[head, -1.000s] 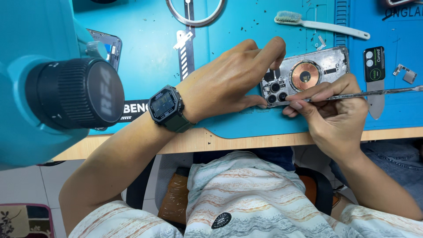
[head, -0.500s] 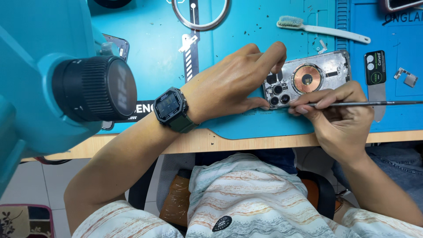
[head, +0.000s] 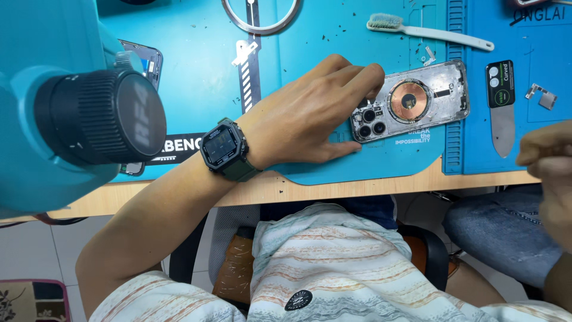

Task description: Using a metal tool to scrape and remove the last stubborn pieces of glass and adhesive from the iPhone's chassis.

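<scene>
Right hand (head: pixel 545 156) has pulled off the stripped silver phone back housing with copper coil (head: pixel 411 101) to the frame's right edge, blurred; grip unclear, thin metal tool gone. Left hand (head: pixel 304 119) still pins the housing's camera end, fingers spread flat, on the blue repair mat (head: pixel 310 65).

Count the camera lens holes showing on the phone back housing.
3, clustered at the housing's left end: one upper, one lower left, one lower right. The left hand may hide more.

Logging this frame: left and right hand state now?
Left hand: open, fingers pressing the phone back housing onto the blue mat.
Right hand: blurred at frame edge; cannot tell.
</scene>
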